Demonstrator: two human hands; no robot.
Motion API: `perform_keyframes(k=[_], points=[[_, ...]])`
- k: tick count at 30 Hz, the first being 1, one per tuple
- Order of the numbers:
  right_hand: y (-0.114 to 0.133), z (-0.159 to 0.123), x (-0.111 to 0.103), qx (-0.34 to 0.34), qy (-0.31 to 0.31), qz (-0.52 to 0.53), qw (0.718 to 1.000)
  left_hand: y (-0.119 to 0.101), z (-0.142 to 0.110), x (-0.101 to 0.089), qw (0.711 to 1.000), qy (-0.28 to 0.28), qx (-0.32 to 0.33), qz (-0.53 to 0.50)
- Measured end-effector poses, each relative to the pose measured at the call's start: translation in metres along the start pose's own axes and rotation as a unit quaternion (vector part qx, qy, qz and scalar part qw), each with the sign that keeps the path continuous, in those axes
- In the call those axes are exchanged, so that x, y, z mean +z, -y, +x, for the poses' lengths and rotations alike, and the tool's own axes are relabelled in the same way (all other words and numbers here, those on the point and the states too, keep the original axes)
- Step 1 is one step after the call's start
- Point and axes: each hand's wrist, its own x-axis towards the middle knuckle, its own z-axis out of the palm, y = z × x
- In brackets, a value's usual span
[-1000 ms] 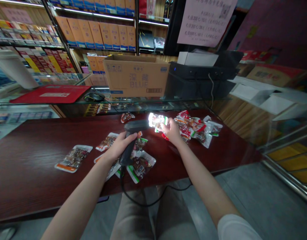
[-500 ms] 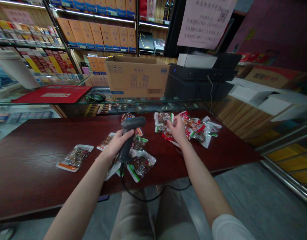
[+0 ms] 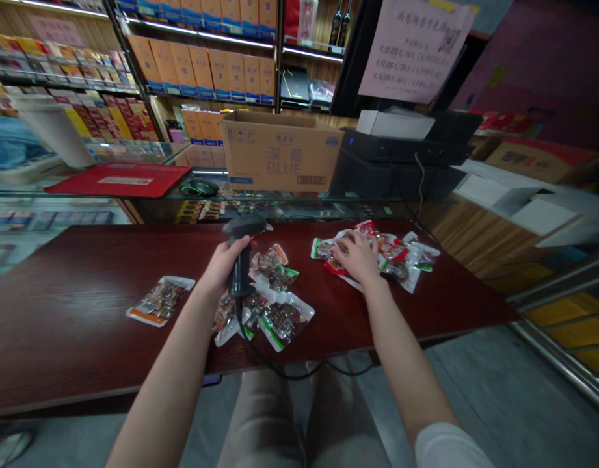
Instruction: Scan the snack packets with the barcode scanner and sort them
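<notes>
My left hand (image 3: 220,268) is wrapped round the handle of a black barcode scanner (image 3: 239,263), its head tilted toward the left back. Beneath and beside the scanner lies a loose group of clear snack packets (image 3: 283,320) with green or orange edges. Another snack packet (image 3: 162,300), with an orange strip, lies alone farther left. My right hand (image 3: 358,257) rests on a second heap of snack packets (image 3: 401,257), some red, some clear with green ends. Its fingers are spread and bent over the packets, with the fingertips partly hidden.
A dark red wooden table (image 3: 84,273) spreads in front of me. Behind it, a glass counter carries a cardboard box (image 3: 282,156), a computer mouse (image 3: 199,188), a red mat (image 3: 121,179) and a black machine (image 3: 397,153). The scanner's cable (image 3: 289,377) hangs over the front edge.
My right hand has let go of the small packet it pinched and moved right, its fingers spreading over the heap. My left hand has swung the scanner leftward and back.
</notes>
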Motion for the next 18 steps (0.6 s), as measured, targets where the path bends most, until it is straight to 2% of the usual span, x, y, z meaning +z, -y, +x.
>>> perform_keyframes(k=[2,4,8,12,14,16,18], points=[[0.002,-0.002,0.006,0.012,0.042,-0.01,0.999,0.0,0.002,-0.003,1.0,-0.004,0.002,-0.008],[0.0,-0.003,0.008,0.039,0.045,-0.02,0.998,-0.001,0.002,-0.007,1.0,0.001,0.005,-0.014],[-0.001,-0.001,0.003,0.05,0.02,-0.032,0.998,-0.006,-0.001,-0.013,1.0,-0.002,0.012,-0.016],[0.024,0.021,0.001,0.02,-0.025,0.029,0.999,-0.009,-0.001,-0.02,1.0,-0.027,0.008,-0.012],[0.048,0.039,0.009,-0.011,0.021,0.1,0.995,-0.009,0.001,-0.024,0.999,-0.035,0.006,-0.01],[0.075,0.06,0.025,-0.027,0.101,0.169,0.98,-0.008,0.003,-0.028,0.999,-0.039,0.007,-0.011],[0.102,0.079,0.047,-0.003,0.17,0.231,0.958,-0.007,0.005,-0.032,0.999,-0.039,0.006,-0.014]])
